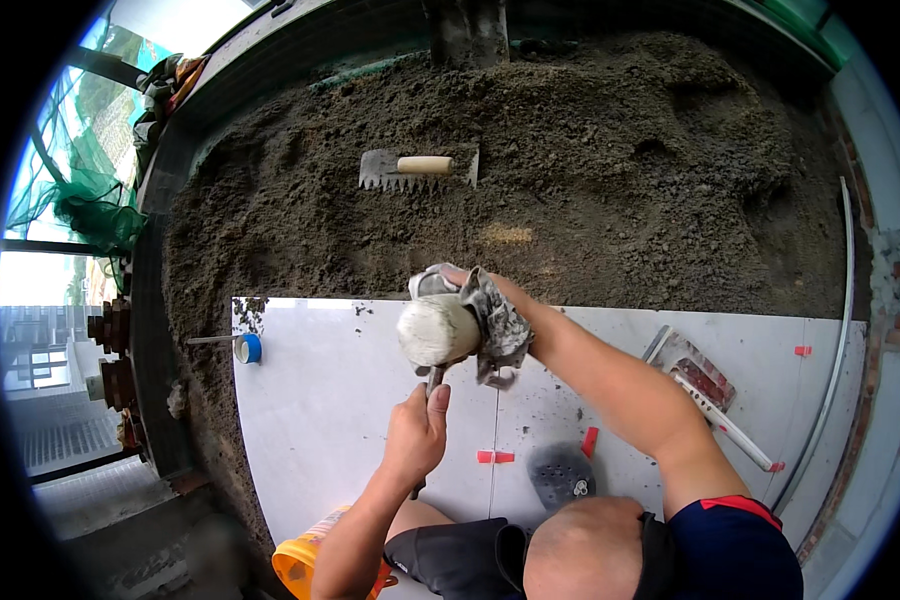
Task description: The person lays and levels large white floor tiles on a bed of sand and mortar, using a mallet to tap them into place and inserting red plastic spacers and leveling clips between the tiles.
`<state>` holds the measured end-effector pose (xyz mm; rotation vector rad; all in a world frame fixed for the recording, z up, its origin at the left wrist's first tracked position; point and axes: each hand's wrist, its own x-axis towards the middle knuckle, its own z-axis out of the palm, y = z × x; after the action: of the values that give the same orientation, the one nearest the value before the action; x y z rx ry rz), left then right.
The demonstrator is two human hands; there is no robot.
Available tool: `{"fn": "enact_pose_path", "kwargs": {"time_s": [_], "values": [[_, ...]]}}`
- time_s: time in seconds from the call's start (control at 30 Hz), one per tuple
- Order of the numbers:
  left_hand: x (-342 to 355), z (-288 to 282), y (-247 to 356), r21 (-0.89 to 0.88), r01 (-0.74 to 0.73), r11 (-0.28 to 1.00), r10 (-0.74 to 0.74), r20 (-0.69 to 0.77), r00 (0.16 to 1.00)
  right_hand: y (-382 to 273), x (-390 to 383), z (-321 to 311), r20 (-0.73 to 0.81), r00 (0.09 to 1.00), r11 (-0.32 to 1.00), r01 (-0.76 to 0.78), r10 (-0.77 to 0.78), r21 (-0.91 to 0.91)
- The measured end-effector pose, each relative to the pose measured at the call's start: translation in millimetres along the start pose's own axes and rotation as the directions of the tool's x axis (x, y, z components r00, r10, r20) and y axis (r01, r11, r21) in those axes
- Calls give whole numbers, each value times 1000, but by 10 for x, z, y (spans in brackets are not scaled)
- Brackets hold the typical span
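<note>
Mallet handle (432, 385) half-hidden in left hand (417, 435), right hand (490, 320) behind rag (500, 325)

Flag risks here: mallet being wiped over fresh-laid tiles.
1. The right hand rubs a gritty rag on the rubber mallet above the white tiles; grit could fall and scratch them.
2. The left hand grips the handle low down; the head could slip onto a tile.
3. The red spacer clips lie close and could get knocked.
</note>
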<state>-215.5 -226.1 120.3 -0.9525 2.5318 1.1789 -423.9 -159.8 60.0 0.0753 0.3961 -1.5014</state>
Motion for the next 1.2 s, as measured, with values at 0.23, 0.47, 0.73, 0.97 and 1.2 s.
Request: {"fn": "enact_pose_path", "kwargs": {"time_s": [0.23,0.47,0.73,0.97,1.2], "values": [[410,213,-5,-605,191,773,-212,38,977,863,170,23,-497,694,835,534,-522,-132],[409,-83,-173,-924,353,148,-101,341,935,831,-260,-326,-507,626,761,229,-592,-607],[212,67,-351,-910,415,-21,84,412,907,354,-348,112,-106,681,571,507,-725,-646],[111,102,-330,-857,514,-20,0,514,858,433,-125,71,155,716,61,267,-680,-962],[-338,-7,-725,-895,439,-79,47,437,898,349,-812,-249,253,637,-315,17,-728,-949]]}}
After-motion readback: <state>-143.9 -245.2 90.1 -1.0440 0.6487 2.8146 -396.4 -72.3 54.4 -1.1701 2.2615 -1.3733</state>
